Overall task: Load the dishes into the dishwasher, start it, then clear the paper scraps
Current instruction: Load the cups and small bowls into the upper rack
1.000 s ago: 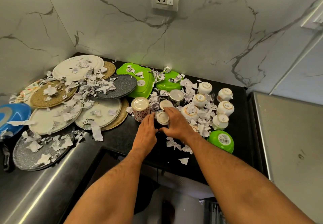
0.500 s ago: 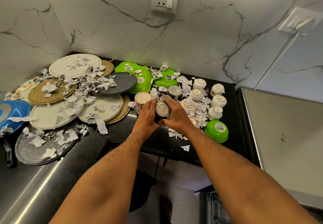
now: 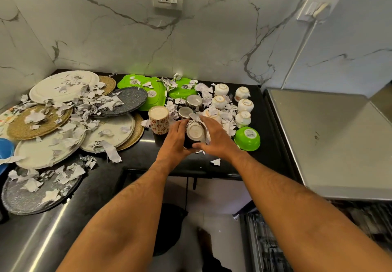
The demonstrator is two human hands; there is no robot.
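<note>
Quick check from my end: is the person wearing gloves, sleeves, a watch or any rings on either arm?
No. Both forearms are bare from the bottom of the frame up to the wrists, with no sleeve in view. The left hand and the right hand are ungloved. No watch, band or bracelet shows on either wrist, and no ring shows on the fingers that can be seen. Some fingers are hidden, so I cannot rule out a ring there.

Both bare forearms are stretched forward from the lower edge of the view and are brought together over the front edge of the table. The left hand (image 3: 174, 139) is held with its back turned up, and its fingers (image 3: 184, 125) are curled around the left side of an upturned cup (image 3: 195, 132). The right hand (image 3: 216, 138) is placed against the right side of the same cup, with its thumb laid below it and its fingers extended forward.
</note>
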